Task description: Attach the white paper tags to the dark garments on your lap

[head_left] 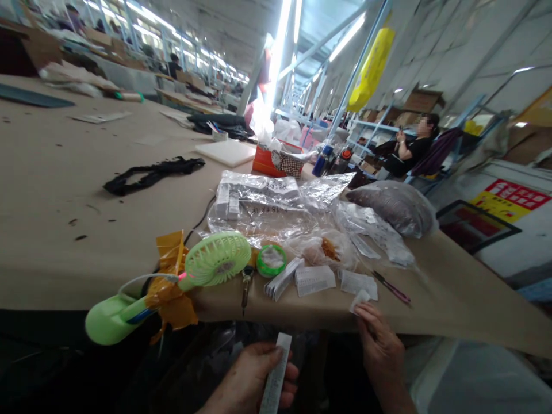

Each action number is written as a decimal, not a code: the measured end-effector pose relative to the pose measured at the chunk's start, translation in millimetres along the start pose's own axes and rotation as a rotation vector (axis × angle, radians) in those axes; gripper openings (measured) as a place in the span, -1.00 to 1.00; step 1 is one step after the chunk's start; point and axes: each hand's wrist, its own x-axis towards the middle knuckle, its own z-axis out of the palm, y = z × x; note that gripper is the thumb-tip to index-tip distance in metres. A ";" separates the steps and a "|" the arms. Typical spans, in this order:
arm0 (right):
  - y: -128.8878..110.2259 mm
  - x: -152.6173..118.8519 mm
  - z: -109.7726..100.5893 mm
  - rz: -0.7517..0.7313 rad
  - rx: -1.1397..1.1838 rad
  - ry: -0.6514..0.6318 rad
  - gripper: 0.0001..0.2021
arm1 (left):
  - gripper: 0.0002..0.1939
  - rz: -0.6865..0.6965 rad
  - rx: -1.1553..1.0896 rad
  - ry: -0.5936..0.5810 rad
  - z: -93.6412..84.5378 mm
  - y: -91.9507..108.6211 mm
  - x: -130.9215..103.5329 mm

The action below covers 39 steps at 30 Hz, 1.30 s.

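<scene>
Below the table's front edge, my left hand (254, 374) is closed on a narrow white printed label strip (276, 368), pinned under the thumb. At the table edge on the right, my right hand (379, 342) pinches a small whitish slip (360, 299). That slip is close to a printed label stack (359, 284). Further left lie a second label stack (315, 280) and a folded bundle of labels (282, 280). A green round tub (271, 260) with white content stands behind them. To the right rests a pair of tweezers or a similar thin pink-handled tool (392, 287).
A green fan (218, 260) is fixed to the table edge with brown tape (172, 287). Beside it lies a pointed tool (246, 287). Clear plastic bags (267, 210) spread behind the labels. Further back are a black cloth strip (153, 172), an orange box (271, 161) and a seated person (414, 149).
</scene>
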 end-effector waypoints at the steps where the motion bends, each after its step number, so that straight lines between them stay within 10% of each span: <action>1: -4.2 1.1 -1.4 0.034 0.034 0.030 -0.84 | -0.82 0.004 -0.001 -0.011 -1.4 -1.4 1.1; 14: -155.9 -20.1 45.7 -0.391 0.435 0.007 -0.81 | -0.76 0.180 -0.075 -0.132 -0.3 -0.7 -9.3; 20: -153.2 -29.3 17.8 -0.392 0.454 -0.297 -0.76 | -0.87 0.184 -0.165 -0.088 6.7 -0.5 -40.0; 39: -153.7 -40.9 18.3 -0.383 0.424 -0.395 -0.76 | -0.72 0.168 -0.289 -0.036 -2.1 -11.5 -38.0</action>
